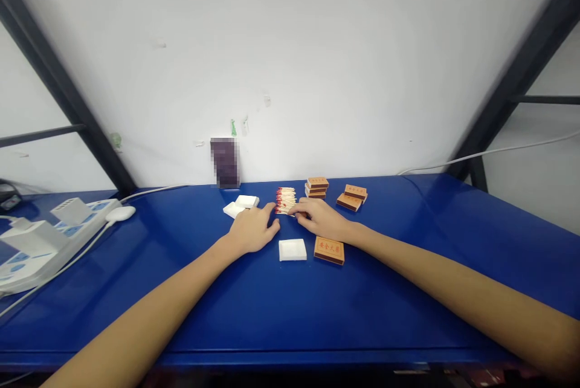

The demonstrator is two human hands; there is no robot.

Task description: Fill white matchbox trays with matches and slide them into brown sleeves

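Note:
A pile of red-headed matches [285, 197] lies on the blue table, heads to the left. My left hand [254, 228] is at the left side of the pile, thumb and index finger apart, holding nothing. From the right, my right hand [324, 217] has its thumb and fingers bent together at the bare ends of the lower matches; its fingertips partly hide what they grip. Closer to me sit a white matchbox tray [292, 249], with no matches visible in it, and an orange matchbox [329, 250]. Two more white trays [247, 201] are just behind my left hand, partly covered by it.
Behind my right hand stands a stack of matchboxes [318, 183], with more matchboxes [356, 191] to its right. A blurred dark object [225, 163] leans against the wall. A power strip [86, 219] with white chargers and cables occupies the left side.

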